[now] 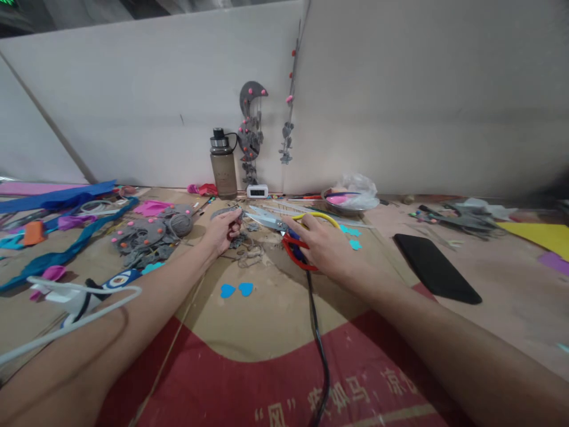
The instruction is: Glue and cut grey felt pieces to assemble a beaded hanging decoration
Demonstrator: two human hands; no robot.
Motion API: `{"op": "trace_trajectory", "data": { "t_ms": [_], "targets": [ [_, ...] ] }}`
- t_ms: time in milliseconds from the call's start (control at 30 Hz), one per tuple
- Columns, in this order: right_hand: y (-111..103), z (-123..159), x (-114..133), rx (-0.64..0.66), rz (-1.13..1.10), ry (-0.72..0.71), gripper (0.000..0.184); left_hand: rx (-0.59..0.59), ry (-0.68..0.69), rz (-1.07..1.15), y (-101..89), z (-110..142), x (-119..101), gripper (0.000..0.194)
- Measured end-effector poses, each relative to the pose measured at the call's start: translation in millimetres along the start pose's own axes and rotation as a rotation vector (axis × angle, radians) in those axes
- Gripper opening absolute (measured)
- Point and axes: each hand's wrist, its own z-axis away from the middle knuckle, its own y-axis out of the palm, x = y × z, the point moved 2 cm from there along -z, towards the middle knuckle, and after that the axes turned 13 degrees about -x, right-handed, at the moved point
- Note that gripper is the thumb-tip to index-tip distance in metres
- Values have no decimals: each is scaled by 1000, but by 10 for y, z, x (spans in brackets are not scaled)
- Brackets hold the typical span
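Observation:
My left hand (pixel 221 232) is curled shut at the middle of the cardboard-covered table, pinching a small grey felt piece (pixel 224 212) with something red under its fingers. My right hand (pixel 323 246) lies on red-and-yellow handled scissors (pixel 291 234), fingers bent over the handles; the open blades (pixel 264 219) point left toward my left hand. Grey felt scraps (pixel 246 252) lie between both hands. Two blue felt hearts (pixel 236 290) sit nearer to me.
A water bottle (pixel 223 164), a small white clock (pixel 257 191) and grey felt hangings (pixel 250 133) stand at the back wall. Grey felt pile (pixel 151 237) and blue strips (pixel 66 249) lie left. A black pad (pixel 435 268), metal bowl (pixel 349 198) and black cable (pixel 317 332) are right.

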Motion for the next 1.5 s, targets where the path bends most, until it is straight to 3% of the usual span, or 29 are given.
{"op": "trace_trajectory", "data": {
  "t_ms": [633,1100,1500],
  "targets": [
    [24,3,0,13,26,0,62,43,53,-13,15,-9,25,31],
    [98,23,-39,-26,-29,-53,64,95,-7,10,21,-21,36,25],
    [166,43,-70,16,-23,-61,65,91,-26,10,21,-26,42,26]
  ]
}}
